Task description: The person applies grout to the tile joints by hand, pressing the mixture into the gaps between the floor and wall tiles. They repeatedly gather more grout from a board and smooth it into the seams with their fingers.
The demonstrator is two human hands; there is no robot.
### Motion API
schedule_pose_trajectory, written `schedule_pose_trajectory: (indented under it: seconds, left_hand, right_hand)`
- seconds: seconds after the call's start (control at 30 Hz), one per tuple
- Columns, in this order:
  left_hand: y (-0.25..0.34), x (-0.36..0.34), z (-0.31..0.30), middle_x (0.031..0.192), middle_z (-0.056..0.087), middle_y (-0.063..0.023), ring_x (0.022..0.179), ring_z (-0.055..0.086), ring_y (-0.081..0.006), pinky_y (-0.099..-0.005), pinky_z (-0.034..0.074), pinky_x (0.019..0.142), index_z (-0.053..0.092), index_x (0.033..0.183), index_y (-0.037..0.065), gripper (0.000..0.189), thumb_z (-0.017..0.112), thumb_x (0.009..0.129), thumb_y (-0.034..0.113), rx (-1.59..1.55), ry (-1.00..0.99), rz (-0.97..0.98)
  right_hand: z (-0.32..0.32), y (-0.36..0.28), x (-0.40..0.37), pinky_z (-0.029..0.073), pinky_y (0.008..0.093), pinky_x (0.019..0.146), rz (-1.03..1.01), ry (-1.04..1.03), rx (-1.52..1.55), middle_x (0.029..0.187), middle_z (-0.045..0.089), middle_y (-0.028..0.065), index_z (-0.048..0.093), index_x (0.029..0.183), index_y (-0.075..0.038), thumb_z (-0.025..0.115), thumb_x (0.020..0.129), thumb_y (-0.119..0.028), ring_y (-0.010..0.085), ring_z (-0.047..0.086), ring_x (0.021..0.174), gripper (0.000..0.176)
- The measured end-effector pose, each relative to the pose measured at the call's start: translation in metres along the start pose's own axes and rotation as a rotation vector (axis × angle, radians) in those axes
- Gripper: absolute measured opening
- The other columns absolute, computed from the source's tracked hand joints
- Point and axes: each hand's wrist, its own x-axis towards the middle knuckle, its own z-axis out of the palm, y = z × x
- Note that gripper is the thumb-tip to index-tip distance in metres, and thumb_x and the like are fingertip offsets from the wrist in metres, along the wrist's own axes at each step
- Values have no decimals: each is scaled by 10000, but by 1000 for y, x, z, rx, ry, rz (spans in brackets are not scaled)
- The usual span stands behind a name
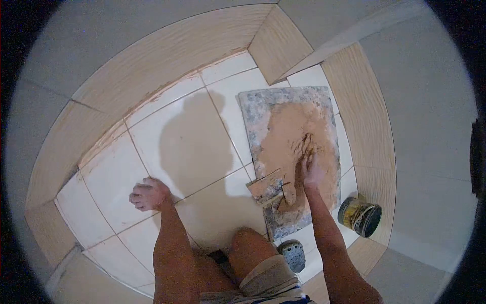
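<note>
My right hand (pixel 312 172) reaches into a heap of light brown paste (pixel 288 126), fingers pointing forward and partly sunk or smeared with it. The paste is spread over a speckled grey board (pixel 253 109) lying on the white floor tiles. A flat trowel (pixel 268 188), coated in the same paste, rests at the board's left edge beside that hand. Away to the left, my left hand (pixel 150 194) is held over the tiles, its fingers curled in; whether anything is inside them is hidden.
A small stained bucket (pixel 360 217) lies tilted at the right, near the wood-look wall skirting (pixel 362 111). A speckled clog (pixel 292 255) shows below the board. White tiles (pixel 106 192) cover the floor, with paste along the far skirting.
</note>
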Motion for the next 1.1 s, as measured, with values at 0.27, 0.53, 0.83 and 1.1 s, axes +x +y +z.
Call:
schedule_pose_trajectory:
  seconds: [0.27, 0.53, 0.83, 1.1]
  left_hand:
    - [-1, 0, 4, 1109, 485, -172, 1052, 466, -353, -501, 386, 824, 546, 964, 84, 331, 515, 807, 374, -27, 41, -6]
    - [-3, 3, 0, 1177, 465, -224, 1142, 432, -406, -529, 373, 862, 540, 990, 59, 348, 506, 831, 367, -47, -72, 1]
    - [-1, 7, -7, 1120, 463, -191, 1051, 460, -377, -528, 386, 836, 537, 945, 63, 318, 531, 833, 360, -29, -5, 49]
    - [0, 9, -11, 1248, 411, -258, 1225, 341, -455, -599, 314, 940, 551, 1016, 32, 338, 541, 840, 320, -206, -197, -56]
  right_hand:
    - [25, 9, 0, 459, 506, 591, -138, 275, 109, 713, 628, 199, 508, 1182, -170, 486, 917, -404, 393, 613, 654, 355]
    - [30, -15, -8, 454, 512, 583, 159, 155, -27, 718, 625, 211, 520, 1114, -109, 439, 916, -453, 398, 615, 666, 405]
    - [-34, -84, -36, 411, 368, 514, -402, 250, 429, 595, 534, 110, 590, 1029, -78, 566, 891, -267, 264, 515, 511, 235]
    - [-63, -258, 119, 481, 487, 707, -736, 73, -58, 849, 648, 206, 310, 1385, -155, 559, 856, -343, 374, 633, 821, 614]
